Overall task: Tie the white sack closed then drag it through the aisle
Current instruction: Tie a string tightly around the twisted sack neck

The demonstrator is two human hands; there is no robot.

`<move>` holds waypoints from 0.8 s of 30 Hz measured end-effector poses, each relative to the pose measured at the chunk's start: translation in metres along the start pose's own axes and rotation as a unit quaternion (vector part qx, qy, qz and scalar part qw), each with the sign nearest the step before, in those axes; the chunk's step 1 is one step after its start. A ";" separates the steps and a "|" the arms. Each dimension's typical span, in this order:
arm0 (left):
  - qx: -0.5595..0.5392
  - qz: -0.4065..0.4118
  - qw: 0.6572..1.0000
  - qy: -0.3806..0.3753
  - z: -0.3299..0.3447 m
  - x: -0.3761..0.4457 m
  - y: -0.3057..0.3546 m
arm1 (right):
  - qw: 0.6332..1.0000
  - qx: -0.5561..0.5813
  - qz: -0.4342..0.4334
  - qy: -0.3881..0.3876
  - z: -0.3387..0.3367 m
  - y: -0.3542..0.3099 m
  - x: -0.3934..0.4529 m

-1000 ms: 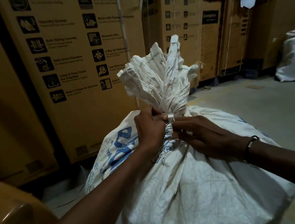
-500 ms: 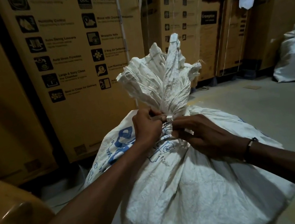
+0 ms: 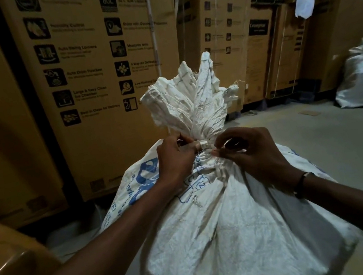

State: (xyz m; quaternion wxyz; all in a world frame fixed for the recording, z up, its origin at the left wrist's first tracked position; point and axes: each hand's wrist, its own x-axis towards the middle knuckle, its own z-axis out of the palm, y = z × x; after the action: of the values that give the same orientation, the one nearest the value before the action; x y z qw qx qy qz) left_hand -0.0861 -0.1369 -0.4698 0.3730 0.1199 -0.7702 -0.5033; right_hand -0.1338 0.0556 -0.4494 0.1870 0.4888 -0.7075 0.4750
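Both hands, left hand (image 3: pixel 174 160) and right hand (image 3: pixel 253 154), pinch a tie (image 3: pixel 203 144) round the white sack (image 3: pixel 226 225) neck

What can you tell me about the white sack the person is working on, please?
The white sack looks like woven plastic, creased, with blue print on its upper left side. It stands full and upright on the floor beside tall cardboard boxes. Its mouth is gathered into a neck, with the loose top fanning upward. The left hand and right hand pinch a pale tie at the neck.
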 end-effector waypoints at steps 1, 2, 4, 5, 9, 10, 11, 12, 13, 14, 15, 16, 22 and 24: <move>-0.004 -0.003 1.000 -0.001 -0.001 -0.001 0.000 | 1.000 -0.018 -0.013 0.000 0.001 -0.001 0.002; -0.006 -0.003 1.000 -0.003 -0.002 -0.002 0.001 | 0.999 -0.041 -0.028 -0.001 0.002 -0.003 0.004; -0.005 0.004 1.000 -0.005 -0.005 -0.004 0.002 | 0.995 -0.082 -0.054 -0.008 0.007 -0.004 0.007; -0.007 0.005 1.000 -0.007 -0.006 -0.005 0.002 | 0.993 -0.098 -0.063 -0.014 0.010 -0.004 0.009; -0.028 0.000 0.999 -0.016 -0.009 -0.006 0.001 | 0.987 -0.147 -0.061 -0.021 0.018 -0.004 0.012; -0.028 0.002 0.999 -0.016 -0.009 -0.007 0.002 | 0.985 -0.161 -0.058 -0.014 0.019 -0.004 0.012; -0.028 0.003 0.999 -0.016 -0.009 -0.007 0.003 | 0.983 -0.173 -0.058 -0.006 0.020 -0.005 0.012; -0.030 0.003 0.999 -0.016 -0.010 -0.008 0.003 | 0.982 -0.182 -0.059 0.000 0.022 -0.006 0.012; -0.032 0.002 0.999 -0.016 -0.010 -0.008 0.003 | 0.981 -0.187 -0.058 0.004 0.023 -0.007 0.012; -0.032 0.002 0.999 -0.015 -0.010 -0.007 0.002 | 0.980 -0.191 -0.059 0.007 0.023 -0.008 0.013; -0.031 0.004 0.999 -0.014 -0.010 -0.006 0.000 | 0.979 -0.196 -0.059 0.008 0.023 -0.008 0.014; -0.029 0.006 0.999 -0.014 -0.010 -0.006 -0.001 | 0.978 -0.200 -0.056 0.007 0.023 -0.009 0.014; -0.006 0.046 0.999 -0.010 -0.010 -0.004 -0.011 | 0.981 -0.196 -0.006 0.005 0.029 -0.013 0.023; -0.009 0.043 0.999 -0.006 -0.012 -0.003 -0.012 | 0.982 -0.190 0.001 -0.009 0.030 -0.016 0.027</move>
State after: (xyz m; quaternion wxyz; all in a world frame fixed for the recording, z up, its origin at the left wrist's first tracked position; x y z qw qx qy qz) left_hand -0.0783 -0.1491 -0.4791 0.3906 0.0805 -0.7725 -0.4941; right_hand -0.1261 0.0148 -0.4366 0.2701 0.4480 -0.7868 0.3274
